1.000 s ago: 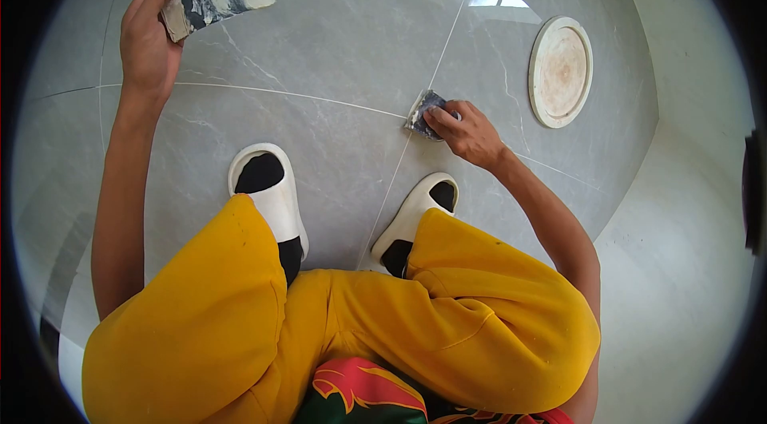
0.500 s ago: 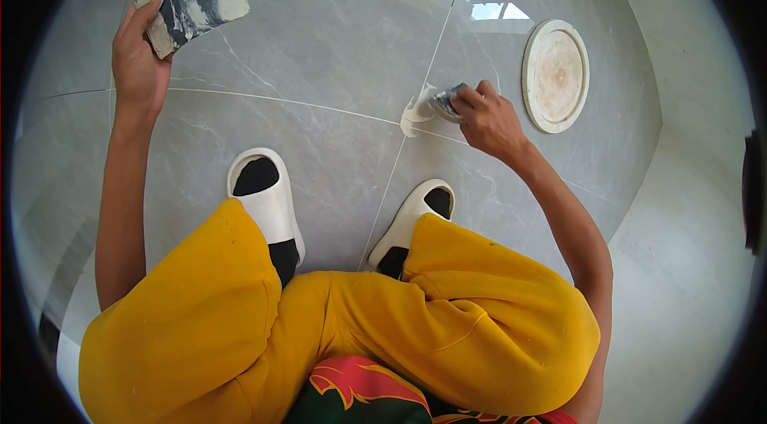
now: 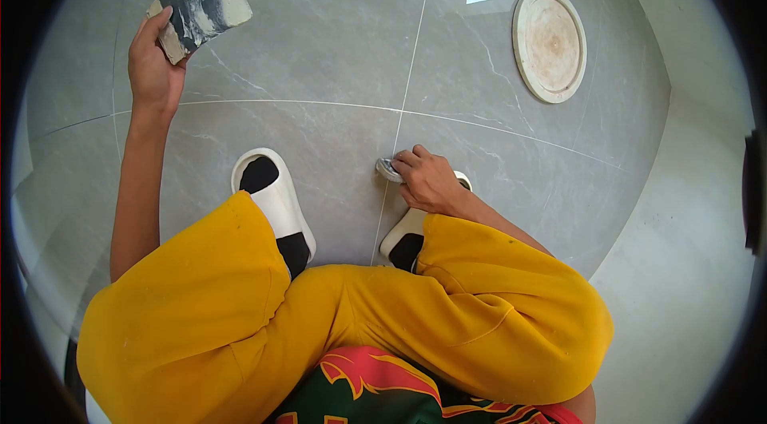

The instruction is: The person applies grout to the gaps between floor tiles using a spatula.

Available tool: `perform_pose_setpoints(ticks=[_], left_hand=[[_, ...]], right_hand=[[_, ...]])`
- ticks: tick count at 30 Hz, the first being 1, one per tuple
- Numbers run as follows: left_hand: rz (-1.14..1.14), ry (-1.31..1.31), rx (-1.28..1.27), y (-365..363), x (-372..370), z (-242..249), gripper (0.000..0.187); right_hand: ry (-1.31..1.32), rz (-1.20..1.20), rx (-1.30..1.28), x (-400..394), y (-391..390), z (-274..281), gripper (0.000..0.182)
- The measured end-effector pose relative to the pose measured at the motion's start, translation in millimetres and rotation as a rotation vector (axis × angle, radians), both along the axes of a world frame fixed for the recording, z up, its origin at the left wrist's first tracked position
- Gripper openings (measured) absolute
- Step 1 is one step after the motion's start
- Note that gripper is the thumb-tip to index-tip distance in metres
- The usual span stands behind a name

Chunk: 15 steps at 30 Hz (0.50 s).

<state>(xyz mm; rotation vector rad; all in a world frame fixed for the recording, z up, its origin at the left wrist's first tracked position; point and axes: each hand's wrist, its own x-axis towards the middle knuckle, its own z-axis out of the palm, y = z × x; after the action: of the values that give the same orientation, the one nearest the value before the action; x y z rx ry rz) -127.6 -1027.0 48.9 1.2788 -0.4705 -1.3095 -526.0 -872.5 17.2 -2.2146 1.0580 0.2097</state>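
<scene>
At the upper left, my left hand [image 3: 157, 69] grips the lower corner of a square board [image 3: 206, 2]. Cream paste is smeared over the board's dark face. My right hand [image 3: 431, 182] is low over the floor beside my right slipper [image 3: 403, 231], fingers closed round a small grey scraper [image 3: 388, 171]. The scraper sits at a pale joint [image 3: 391, 141] between grey tiles; most of it is hidden by my fingers. Just beyond it, this joint crosses another running left to right.
A round, off-white lid-like disc [image 3: 550, 45] with a brownish middle lies on the tiled floor [image 3: 311, 49] at the upper right. My left slipper [image 3: 276, 204] is planted left of the joint. A pale wall [image 3: 679, 208] curves along the right side.
My right hand has come toward me along the joint with the scraper. The cream smear at the tile crossing is gone from the surface. My left hand still holds the board.
</scene>
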Motion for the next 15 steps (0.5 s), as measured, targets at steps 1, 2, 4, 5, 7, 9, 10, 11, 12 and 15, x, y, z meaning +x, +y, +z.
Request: perform_pose_setpoints(ticks=[1, 2, 4, 5, 7, 9, 10, 11, 12, 15], left_hand=[[-0.021, -0.004, -0.006, -1.9, -0.9, 0.2, 0.026], [-0.049, -0.008, -0.023, -1.8, -1.0, 0.1, 0.025], [-0.063, -0.013, -0.026, -0.4, -1.5, -0.2, 0.024], [-0.063, -0.014, -0.028, -0.6, -2.0, -0.4, 0.024], [-0.055, -0.017, -0.020, 0.9, -0.2, -1.0, 0.023], [-0.053, -0.028, -0.011, 3.9, 2.0, -2.4, 0.023], [-0.054, -0.039, -0.008, 5.5, 3.0, -3.1, 0.024], [-0.056, -0.049, -0.005, 7.5, 3.4, -4.0, 0.024], [-0.066, -0.076, 0.014, 8.8, 1.8, -3.6, 0.026], [-0.156, -0.180, 0.067, 17.9, -19.4, -6.0, 0.028]], right_hand=[[-0.020, -0.026, -0.034, -2.8, -4.9, -1.7, 0.036], [-0.039, -0.055, -0.061, -4.7, -14.6, 0.3, 0.036], [-0.050, -0.152, -0.155, -8.0, -40.2, 8.2, 0.038], [-0.041, -0.110, -0.215, -12.3, -57.1, 9.3, 0.039], [-0.028, -0.018, -0.334, -21.8, -84.1, 7.4, 0.041], [-0.046, 0.070, -0.380, -34.4, -95.4, -2.7, 0.043], [-0.057, 0.115, -0.405, -39.7, -99.6, -7.5, 0.044], [-0.059, 0.062, -0.403, -40.5, -104.4, -5.4, 0.044], [-0.062, 0.005, -0.395, -42.1, -108.9, -1.9, 0.044], [-0.103, -0.131, -0.379, -43.8, -118.6, -0.7, 0.039]])
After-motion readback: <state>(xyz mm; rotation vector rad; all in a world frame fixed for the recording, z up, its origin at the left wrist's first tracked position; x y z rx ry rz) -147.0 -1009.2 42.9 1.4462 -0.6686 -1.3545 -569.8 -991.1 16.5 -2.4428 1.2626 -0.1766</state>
